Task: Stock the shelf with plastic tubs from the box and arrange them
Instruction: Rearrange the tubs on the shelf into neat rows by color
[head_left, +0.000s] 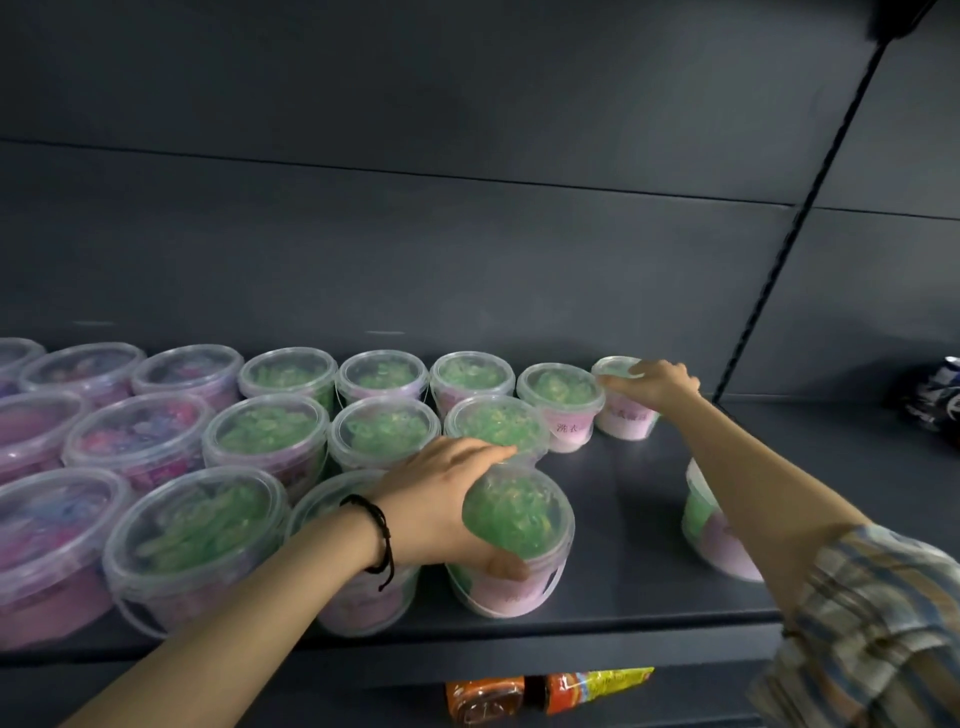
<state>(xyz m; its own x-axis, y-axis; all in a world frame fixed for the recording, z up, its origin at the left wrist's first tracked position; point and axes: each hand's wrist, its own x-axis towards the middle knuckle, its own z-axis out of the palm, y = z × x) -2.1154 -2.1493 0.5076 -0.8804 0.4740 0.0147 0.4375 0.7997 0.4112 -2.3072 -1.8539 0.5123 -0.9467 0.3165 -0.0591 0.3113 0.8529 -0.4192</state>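
Clear-lidded plastic tubs stand in rows on the dark shelf (639, 525), pink-filled at the left and green-filled toward the middle. My left hand (447, 499) grips the lid of a green front-row tub (519, 540), fingers over the top and thumb on its near rim. My right hand (660, 382) holds the top of the last back-row tub (623, 410) at the far right. Another green tub (711, 525) stands alone behind my right forearm, partly hidden. The box is out of view.
A slotted black upright (779, 260) divides the shelf bay at the right. A dark blue-and-white package (935, 405) lies beyond it. Orange-labelled bottles (519, 696) show on the shelf below.
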